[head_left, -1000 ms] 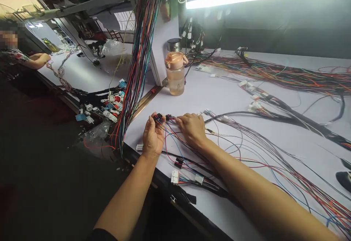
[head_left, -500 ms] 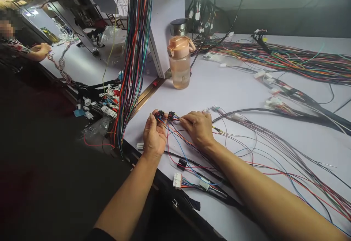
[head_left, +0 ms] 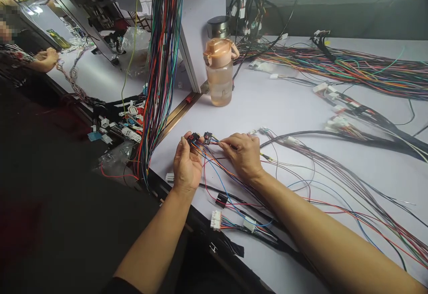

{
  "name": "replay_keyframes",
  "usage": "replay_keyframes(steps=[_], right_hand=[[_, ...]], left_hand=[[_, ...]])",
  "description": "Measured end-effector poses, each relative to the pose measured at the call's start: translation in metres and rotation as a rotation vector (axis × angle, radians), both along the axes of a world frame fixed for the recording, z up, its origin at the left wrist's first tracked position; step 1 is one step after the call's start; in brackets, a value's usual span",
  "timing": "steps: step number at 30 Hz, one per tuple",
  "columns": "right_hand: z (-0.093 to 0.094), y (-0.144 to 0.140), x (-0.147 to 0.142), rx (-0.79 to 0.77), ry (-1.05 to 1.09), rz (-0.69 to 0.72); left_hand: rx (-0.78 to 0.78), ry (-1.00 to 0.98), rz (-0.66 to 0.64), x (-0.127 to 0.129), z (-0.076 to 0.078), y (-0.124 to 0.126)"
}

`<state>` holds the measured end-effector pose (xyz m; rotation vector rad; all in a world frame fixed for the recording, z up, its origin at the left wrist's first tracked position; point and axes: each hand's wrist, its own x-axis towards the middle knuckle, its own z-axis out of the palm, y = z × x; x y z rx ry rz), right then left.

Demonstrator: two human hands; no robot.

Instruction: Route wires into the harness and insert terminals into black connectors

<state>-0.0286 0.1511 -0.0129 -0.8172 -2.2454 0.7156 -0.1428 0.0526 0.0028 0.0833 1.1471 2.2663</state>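
Your left hand [head_left: 187, 162] pinches a small black connector [head_left: 193, 139] between thumb and fingertips, held just above the white table [head_left: 287, 107] near its front edge. Your right hand [head_left: 243, 153] lies close beside it, fingers closed on the coloured wires [head_left: 217, 165] just behind a second black connector [head_left: 207, 137]. The two connectors sit side by side, near each other but apart, between your hands; the left hand's connector is farther left, and the second one pokes out leftward from your right fingertips toward it.

The wires run from both connectors back and to the right, down under your right wrist, so the long axis of the bundle lies diagonally from upper left to lower right. Your right hand is the nearer one to the second connector; your left already has its own.

Whether the connector faces point toward each other is too small to tell, and your left palm hides how the wires enter its connector. Below your hands lie white connectors [head_left: 216, 219] on a taped harness branch, and a pink water bottle [head_left: 219, 73] stands well behind. A hanging bundle of wires [head_left: 160, 62] drops at the left. A co-worker's hand [head_left: 50, 57] rests on the far table.
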Motion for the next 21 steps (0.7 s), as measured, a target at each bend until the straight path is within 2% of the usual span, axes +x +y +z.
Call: replay_keyframes(steps=[21], right_hand=[[0.0015, 0.0003, 0.0005, 0.026, -0.027, 0.007]], left_hand=[[-0.005, 0.009, -0.004, -0.0009, -0.0011, 0.0002]])
